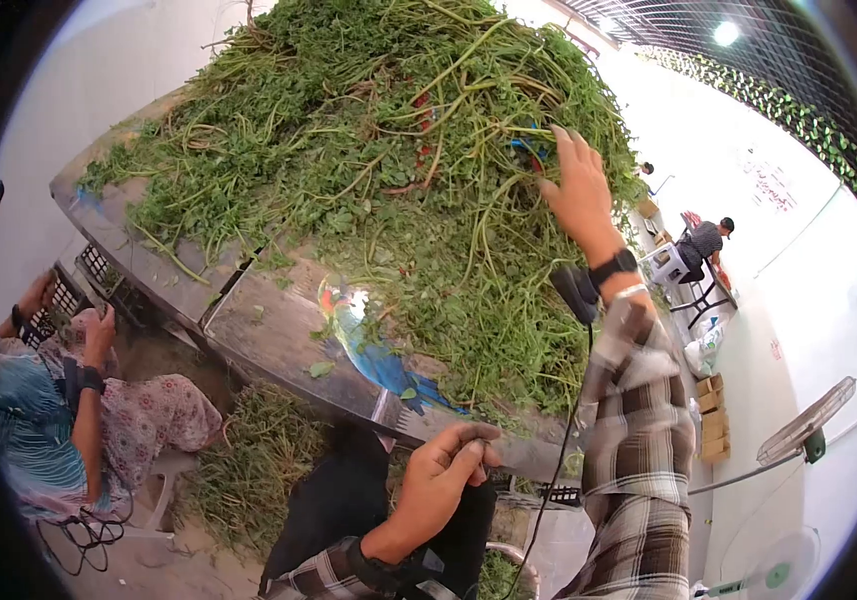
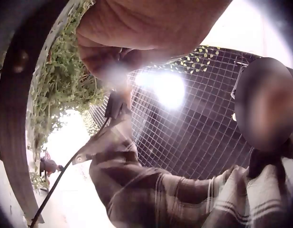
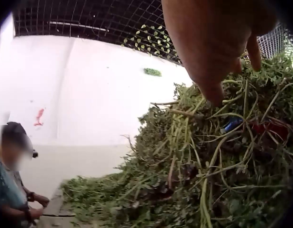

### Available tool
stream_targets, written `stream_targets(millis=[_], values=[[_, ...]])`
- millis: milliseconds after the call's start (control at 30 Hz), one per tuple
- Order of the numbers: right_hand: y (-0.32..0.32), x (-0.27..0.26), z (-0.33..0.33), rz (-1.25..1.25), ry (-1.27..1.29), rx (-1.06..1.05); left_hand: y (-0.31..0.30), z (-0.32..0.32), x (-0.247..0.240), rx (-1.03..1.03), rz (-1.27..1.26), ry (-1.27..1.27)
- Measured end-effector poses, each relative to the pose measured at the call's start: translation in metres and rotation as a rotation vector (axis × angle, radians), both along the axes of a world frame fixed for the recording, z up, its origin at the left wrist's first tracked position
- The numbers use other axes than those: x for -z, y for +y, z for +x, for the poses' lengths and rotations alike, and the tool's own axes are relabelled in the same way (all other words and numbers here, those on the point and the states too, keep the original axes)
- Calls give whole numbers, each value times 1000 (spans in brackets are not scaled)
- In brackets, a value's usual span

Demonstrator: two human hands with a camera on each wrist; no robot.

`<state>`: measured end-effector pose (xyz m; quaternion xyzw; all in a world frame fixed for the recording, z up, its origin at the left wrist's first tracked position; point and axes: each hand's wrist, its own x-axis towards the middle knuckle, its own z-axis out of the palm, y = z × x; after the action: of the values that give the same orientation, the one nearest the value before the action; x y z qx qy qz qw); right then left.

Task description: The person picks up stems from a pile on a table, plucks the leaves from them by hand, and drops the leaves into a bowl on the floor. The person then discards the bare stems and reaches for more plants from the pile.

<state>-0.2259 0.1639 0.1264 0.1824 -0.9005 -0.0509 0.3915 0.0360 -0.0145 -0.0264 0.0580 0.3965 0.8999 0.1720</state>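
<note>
While right hand (image 1: 579, 190) rests atop greens pile (image 1: 369, 150), grip apart, left hand (image 1: 444, 475) curled by table (image 1: 269, 335), grip unclear

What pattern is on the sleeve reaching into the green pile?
Brown, grey and white plaid on the sleeve; the head view shows it best.

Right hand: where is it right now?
Head view, right of centre: the right hand lies fingers-up on the upper right slope of the heap of green stems, beside a blue scrap in the pile.

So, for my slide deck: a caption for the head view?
Right hand reaches into a heap of green stems on the table; left hand at its edge.
</note>
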Motion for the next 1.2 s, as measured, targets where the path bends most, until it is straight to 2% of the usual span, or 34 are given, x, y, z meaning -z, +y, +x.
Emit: stream_targets(millis=[133, 333, 400, 533, 667, 700, 733, 833, 933, 1000, 1200], values=[[-29, 8, -48, 134, 37, -10, -8, -4, 3, -5, -16, -17], [-61, -1, -103, 102, 36, 12, -19, -10, 8, -56, -31, -36], [-71, -6, -111, 135, -118, 108, -23, -11, 5, -44, -40, -65], [-81, -6, -116, 224, -259, 243, -27, -12, 6, -55, -11, -60], [-78, -2, -124, 205, -270, 199, -30, -11, 5, -53, -5, -69], [-78, 0, -120, 166, -187, 100, -29, -10, 5, -57, 1, -53], [-78, 0, -117, 168, -188, 106, -28, -9, 3, -50, 4, -54], [-78, 4, -104, 58, -92, -44, -24, -7, 0, -38, 0, -52], [-77, 7, -82, 35, -150, 24, -19, -2, -1, -27, -15, -46], [-76, 15, -67, 23, -85, -11, -15, 1, -1, -14, -23, -11], [-78, 38, -10, 147, -239, -41, -2, 6, -3, -22, -13, 63]])
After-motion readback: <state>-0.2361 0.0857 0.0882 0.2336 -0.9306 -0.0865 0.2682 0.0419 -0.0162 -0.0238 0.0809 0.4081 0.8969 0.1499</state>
